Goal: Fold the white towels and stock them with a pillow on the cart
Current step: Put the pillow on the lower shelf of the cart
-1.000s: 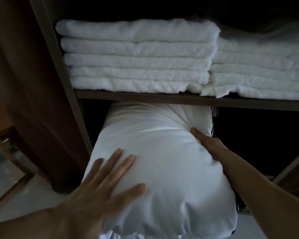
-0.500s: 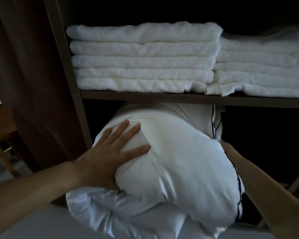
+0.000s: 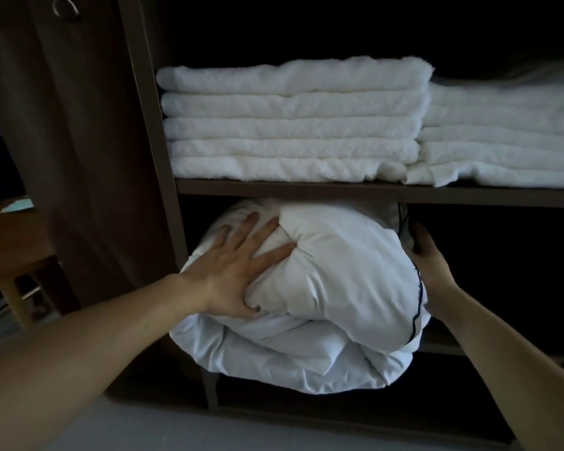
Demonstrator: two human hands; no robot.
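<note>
Pillow [image 3: 339,271] pushed deeper into the cart's lower compartment than a second ago, now bunched double.
Head view: one white pillow with dark piping, just under the shelf [image 3: 339,192] that carries two stacks of white towels, five in the left stack [image 3: 290,125], the right stack [image 3: 502,135] too blurred to count. Left hand [image 3: 241,271] presses its near face, fingers spread wide; right hand [image 3: 427,252] lies against its right edge, fingers hidden, grip unclear.
</note>
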